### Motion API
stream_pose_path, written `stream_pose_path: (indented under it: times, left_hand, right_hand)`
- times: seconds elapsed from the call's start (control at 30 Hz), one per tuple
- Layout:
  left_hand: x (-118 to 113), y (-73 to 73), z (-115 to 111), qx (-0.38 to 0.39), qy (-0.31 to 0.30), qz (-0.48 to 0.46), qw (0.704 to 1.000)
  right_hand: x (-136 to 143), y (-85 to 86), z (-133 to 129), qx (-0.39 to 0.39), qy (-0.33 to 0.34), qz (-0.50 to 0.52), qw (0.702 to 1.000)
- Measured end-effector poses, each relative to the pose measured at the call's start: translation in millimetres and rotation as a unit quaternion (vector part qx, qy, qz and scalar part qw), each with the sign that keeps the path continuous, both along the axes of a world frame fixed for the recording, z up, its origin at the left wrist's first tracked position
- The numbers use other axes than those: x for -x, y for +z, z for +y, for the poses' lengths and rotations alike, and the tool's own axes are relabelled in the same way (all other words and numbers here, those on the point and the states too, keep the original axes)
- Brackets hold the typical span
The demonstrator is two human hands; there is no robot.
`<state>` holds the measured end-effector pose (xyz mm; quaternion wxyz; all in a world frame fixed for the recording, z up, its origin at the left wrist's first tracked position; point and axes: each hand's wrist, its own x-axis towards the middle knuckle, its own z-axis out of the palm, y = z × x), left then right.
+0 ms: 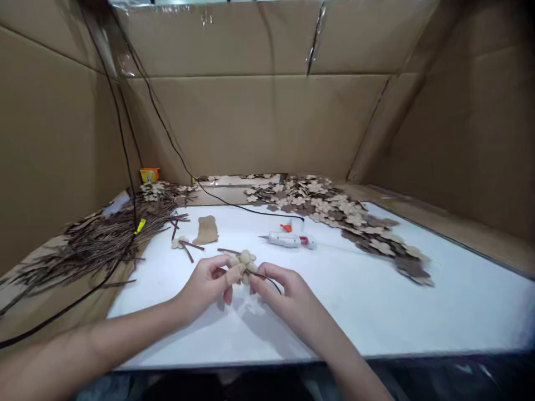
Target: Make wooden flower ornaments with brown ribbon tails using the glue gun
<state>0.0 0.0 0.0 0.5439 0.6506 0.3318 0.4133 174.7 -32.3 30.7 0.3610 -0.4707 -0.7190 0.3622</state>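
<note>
- Beige, the flower [246, 257] sits in the head view between both hands, just above the near middle of the white worktop [376, 312].
- The left hand [215, 281] has its fingers pinched narrow on the petals; the right hand [278, 289] has its fingers closed around a thin dark stem [273, 282].
- A loose pinch could let the stem twist or slip off the petals; too hard a squeeze could crease them.
- The glue gun [286, 239] lies just beyond the hands, nozzle leftward; a careless reach might brush its tip, which may be hot.
- Snagging the black cord [175, 147] could shift whatever it touches.
- Roundish, the flower has no clear long axis; whether its face is tipped cannot be told.
- The stem curves rightward and toward the person.
</note>
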Motion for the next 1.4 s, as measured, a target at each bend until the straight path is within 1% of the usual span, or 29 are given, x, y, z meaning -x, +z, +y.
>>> stream_pose_path:
  times: [0.1, 0.17, 0.27, 0.4, 0.63, 0.77, 0.97, 1.13, 1.27, 1.4]
  left_hand:
    - [1, 5.3, -5, 0.009, -0.015, 0.000, 1.000]
    - [2, 6.6, -6, 0.004, -0.013, 0.003, 1.000]
    - [2, 5.4, -6, -0.005, -0.003, 0.010, 1.000]
    - [1, 2.8, -4, 0.003, -0.002, 0.004, 1.000]
    - [1, 0.7, -2, -0.001, 0.031, 0.001, 1.000]
    - [1, 1.4, -1, -0.009, 0.039, 0.006, 0.999]
    - [-1, 7.4, -4, -0.024, 0.066, 0.011, 0.997]
    - [1, 7.8, -2, -0.022, 0.071, 0.013, 0.997]
    - [1, 5.5, -2, -0.016, 0.063, 0.029, 0.997]
    - [-1, 5.7, -4, -0.016, 0.053, 0.031, 0.998]
  right_hand:
    - [-1, -2.7, -3, -0.015, 0.000, 0.017, 1.000]
    - [-1, -3.9, -4, -0.016, 0.002, 0.026, 1.000]
    - [-1, -5.3, -4, -0.009, 0.007, 0.034, 0.999]
    - [1, -8.5, -3, -0.007, -0.001, 0.027, 1.000]
    - [9, -17.1, -5, -0.015, -0.061, 0.018, 0.998]
    - [11, -19.5, -7, 0.006, -0.065, 0.012, 0.998]
    - [11, -20.0, -8, 0.018, -0.064, -0.008, 0.998]
    - [3, -18.6, -9, 0.025, -0.072, -0.007, 0.997]
    - [-4, -16.7, -9, -0.012, -0.115, -0.001, 0.993]
    - [-1, -11.9, -10, -0.047, -0.106, -0.023, 0.993]
